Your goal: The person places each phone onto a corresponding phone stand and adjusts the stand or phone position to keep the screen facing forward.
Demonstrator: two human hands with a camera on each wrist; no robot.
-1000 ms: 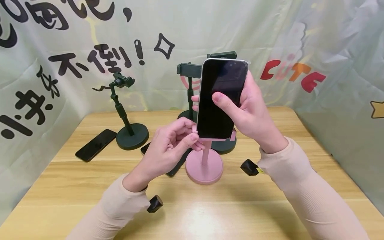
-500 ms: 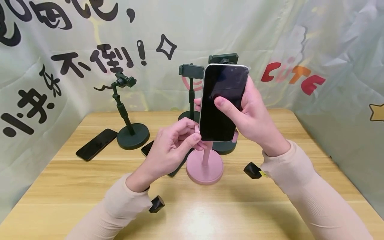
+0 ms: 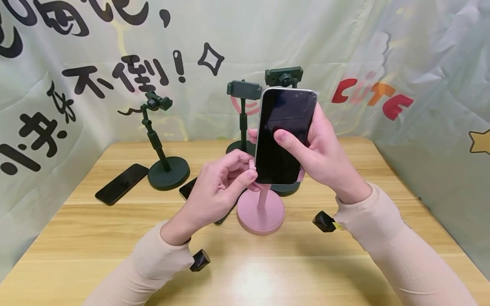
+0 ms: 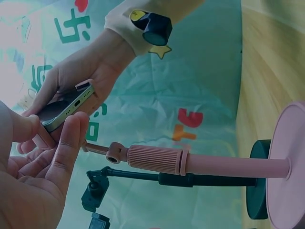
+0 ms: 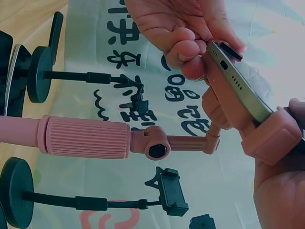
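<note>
Right hand (image 3: 327, 155) grips phone (image 3: 284, 119); left hand (image 3: 212, 189) pinches clamp (image 5: 233, 100) on pink stand (image 3: 261, 212) between hands. Seating step, seemingly; next likely calls for squaring phone.

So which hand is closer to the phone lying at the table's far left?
Left. The left hand is right of the far-left phone, pinching the pink clamp; the right hand is farther right, holding another phone.

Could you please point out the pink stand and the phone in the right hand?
Pink stand (image 5: 88, 137), right wrist view: on its ribbed collar.
Held phone (image 3: 286, 117), head view: on its dark screen.
</note>
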